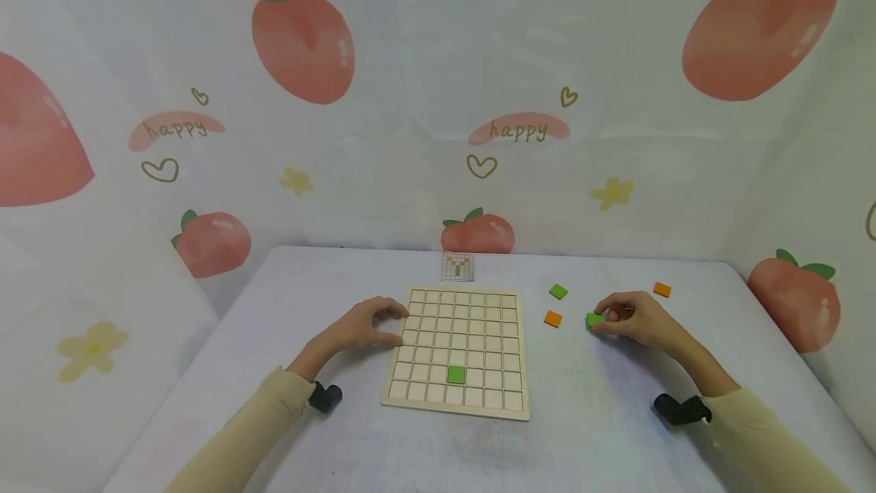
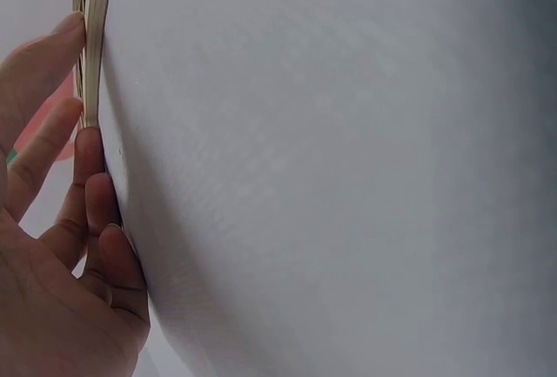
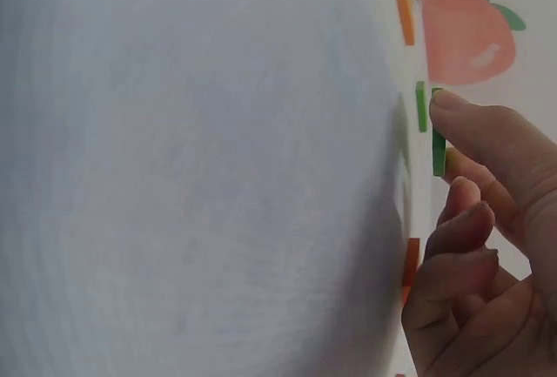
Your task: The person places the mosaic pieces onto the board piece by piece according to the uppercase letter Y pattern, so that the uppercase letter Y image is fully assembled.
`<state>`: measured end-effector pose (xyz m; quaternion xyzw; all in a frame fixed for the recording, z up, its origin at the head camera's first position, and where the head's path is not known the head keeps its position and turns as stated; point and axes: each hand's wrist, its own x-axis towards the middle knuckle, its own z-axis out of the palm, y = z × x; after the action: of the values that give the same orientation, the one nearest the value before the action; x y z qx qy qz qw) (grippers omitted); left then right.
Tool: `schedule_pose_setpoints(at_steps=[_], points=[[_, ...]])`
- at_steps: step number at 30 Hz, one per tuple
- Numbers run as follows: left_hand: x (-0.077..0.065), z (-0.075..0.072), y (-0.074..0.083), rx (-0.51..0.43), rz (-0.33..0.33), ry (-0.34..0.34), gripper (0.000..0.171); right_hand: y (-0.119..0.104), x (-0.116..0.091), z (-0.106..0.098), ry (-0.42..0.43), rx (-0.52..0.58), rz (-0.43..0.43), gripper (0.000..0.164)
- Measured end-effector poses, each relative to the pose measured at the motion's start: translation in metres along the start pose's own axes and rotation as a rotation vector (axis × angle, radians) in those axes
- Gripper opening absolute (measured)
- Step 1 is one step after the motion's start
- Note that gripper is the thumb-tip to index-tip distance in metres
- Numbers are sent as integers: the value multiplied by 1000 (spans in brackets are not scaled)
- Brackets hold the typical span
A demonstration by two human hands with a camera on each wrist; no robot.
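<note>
The fingertips and thumb of my left hand [image 1: 369, 323] touch the left edge of a pale wooden grid board [image 1: 455, 411]. In the left wrist view the fingers [image 2: 90, 155] lie against the board's side [image 2: 96, 55]. One green square tile [image 1: 456, 375] sits in a cell near the board's front. To the right of the board, my right hand [image 1: 639, 318] pinches another green tile [image 1: 593, 320] between thumb and fingers. The right wrist view shows this tile [image 3: 439, 151] edge-on, raised above the table.
A loose green tile [image 1: 558, 291] and an orange tile [image 1: 553, 319] lie between the board and my right hand. Another orange tile [image 1: 661, 290] lies farther right. Behind the board is a small pattern card [image 1: 457, 266]. A fruit-printed curtain [image 1: 404, 112] backs the white table [image 1: 308, 447].
</note>
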<state>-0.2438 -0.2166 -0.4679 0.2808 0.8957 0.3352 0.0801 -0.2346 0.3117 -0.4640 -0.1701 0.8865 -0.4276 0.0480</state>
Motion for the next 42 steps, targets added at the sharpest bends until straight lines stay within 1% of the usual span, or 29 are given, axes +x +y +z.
schedule_pose_setpoints(at_steps=[3, 9, 17, 20, 27, 35, 40, 42], points=[[0, 1, 0, -3, -13, -4, 49, -1, -2, 0, -4, 16, 4, 24], [-1, -1, 2, -15, -4, 0, 49, -5, -7, -1, -10, 58, -1, 24], [-1, -1, 4, -10, -10, -5, 48, -12, -18, 3, -35, 170, -59, 23], [-2, -2, 5, -8, -12, -5, 48, -15, -21, 6, -28, 194, -86, 25], [0, -3, 6, -8, 2, -5, 47, -15, -24, 16, -32, 198, -84, 27], [-1, -2, 4, -10, 5, -5, 47, -24, -16, 35, -88, 226, -166, 27], [-1, -2, 4, -11, 2, -4, 47, -34, -10, 46, -110, 204, -218, 26], [-1, -2, 4, -9, 1, -2, 47, -37, -8, 50, -117, 194, -224, 25]])
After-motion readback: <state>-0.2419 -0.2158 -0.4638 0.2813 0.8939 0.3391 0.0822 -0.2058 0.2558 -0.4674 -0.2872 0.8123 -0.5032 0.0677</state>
